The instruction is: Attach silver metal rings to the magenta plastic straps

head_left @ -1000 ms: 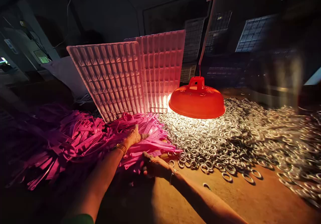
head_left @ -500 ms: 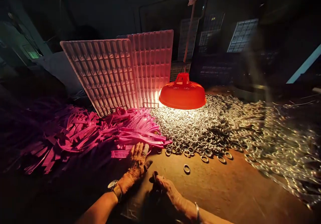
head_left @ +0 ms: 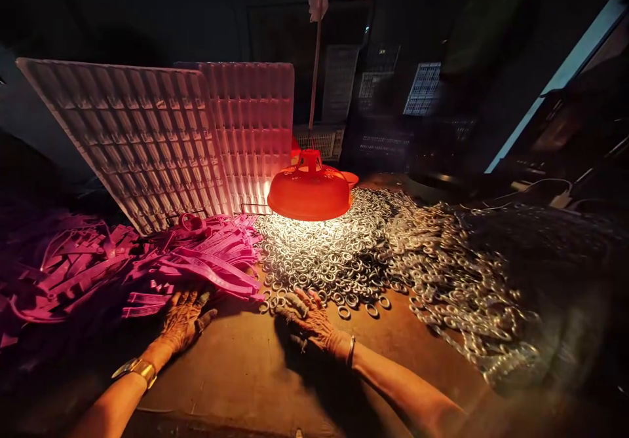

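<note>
My left hand (head_left: 184, 319) lies palm down at the near edge of a heap of pink plastic straps (head_left: 147, 264), fingers spread over the lowest straps. A watch shows on that wrist. My right hand (head_left: 309, 317) rests flat on the brown tabletop (head_left: 246, 372), its fingertips touching the front edge of a big pile of silver metal rings (head_left: 354, 255). A bangle sits on that wrist. Neither hand visibly grips anything.
A red lamp shade (head_left: 309, 192) hangs low over the rings on a cord. Two ribbed plastic trays (head_left: 162, 133) stand upright behind the straps. Dark crates (head_left: 388, 124) fill the background. The ring pile spreads far right.
The view has swung right. My right hand moved forward from the bare table to the rings' edge and spread out. My left hand stays by the straps.
</note>
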Motion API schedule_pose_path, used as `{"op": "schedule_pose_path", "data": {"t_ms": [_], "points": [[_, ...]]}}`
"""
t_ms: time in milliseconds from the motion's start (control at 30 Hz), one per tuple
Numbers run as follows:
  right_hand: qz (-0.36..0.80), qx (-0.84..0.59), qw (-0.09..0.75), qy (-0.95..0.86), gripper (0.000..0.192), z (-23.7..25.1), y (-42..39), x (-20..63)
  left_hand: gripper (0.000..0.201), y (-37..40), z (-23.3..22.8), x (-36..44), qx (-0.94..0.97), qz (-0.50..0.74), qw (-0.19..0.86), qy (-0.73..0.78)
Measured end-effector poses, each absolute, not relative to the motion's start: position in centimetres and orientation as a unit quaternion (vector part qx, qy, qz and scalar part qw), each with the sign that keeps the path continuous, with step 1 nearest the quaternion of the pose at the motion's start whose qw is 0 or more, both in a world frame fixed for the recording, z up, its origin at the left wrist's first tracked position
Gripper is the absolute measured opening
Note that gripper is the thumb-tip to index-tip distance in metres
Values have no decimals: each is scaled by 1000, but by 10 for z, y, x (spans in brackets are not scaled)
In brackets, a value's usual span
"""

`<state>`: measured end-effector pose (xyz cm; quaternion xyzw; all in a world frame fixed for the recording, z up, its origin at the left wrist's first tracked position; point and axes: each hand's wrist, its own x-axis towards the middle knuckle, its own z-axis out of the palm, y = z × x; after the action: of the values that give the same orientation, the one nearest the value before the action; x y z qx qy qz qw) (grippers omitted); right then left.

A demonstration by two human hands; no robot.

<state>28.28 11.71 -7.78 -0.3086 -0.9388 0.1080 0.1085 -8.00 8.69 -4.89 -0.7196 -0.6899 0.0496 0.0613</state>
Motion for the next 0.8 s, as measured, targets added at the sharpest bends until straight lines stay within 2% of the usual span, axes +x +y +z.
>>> {"op": "schedule_pose_path", "data": {"t_ms": [300,433,567,700,800], "points": [[57,-244,129,-959,54,-62,227,281,63,96,-55,-82,-687,92,69,-718],[109,-262,160,-945,56,-46,280,281,66,100,-58,-89,-685,88,67,-720],[156,-376,260,-875,25,-22,321,283,66,105,-59,-92,-695,48,74,-714],[135,-415,284,-854,31,-9,312,279,62,109,-59,-95,-696,33,79,-713],[131,-366,255,-885,40,-20,252,259,61,114,-62,-101,-695,24,90,-713]]}}
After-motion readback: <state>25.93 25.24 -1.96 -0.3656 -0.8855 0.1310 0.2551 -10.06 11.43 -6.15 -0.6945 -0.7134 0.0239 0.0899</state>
